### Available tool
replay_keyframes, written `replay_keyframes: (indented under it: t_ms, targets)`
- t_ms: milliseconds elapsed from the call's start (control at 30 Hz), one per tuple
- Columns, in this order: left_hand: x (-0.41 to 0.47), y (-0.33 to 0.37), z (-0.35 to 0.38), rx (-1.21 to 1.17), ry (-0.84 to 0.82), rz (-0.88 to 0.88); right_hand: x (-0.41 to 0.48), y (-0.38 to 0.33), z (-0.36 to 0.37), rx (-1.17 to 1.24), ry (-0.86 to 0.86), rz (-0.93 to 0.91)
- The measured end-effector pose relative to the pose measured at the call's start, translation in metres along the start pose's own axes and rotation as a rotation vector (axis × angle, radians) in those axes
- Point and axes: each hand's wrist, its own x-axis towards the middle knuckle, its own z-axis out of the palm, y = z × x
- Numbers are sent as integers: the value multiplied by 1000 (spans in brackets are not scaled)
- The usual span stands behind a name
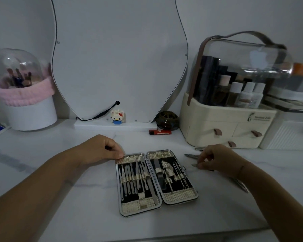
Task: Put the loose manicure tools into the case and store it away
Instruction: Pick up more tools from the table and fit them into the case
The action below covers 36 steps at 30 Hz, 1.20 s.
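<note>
Gripping the open case (179, 196) at its far-left corner, left fingers (116, 151) curl; right fingers (202, 165) pinch a tool (194, 165).

A red lighter (159, 132) lies on the white table (59, 154) beside a cream cosmetics organizer (226, 123). A small block figure (117, 117) stands at the mirror (121, 58).
</note>
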Motion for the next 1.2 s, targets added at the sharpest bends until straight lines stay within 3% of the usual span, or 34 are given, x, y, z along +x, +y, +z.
replay_keyframes:
  t_ms: [900,1200]
  targets:
    - [2,-2,0,-16,9,11,-9,6,9,77,46,-71]
    - [3,-4,1,-17,6,18,-21,9,13,62,164,-17]
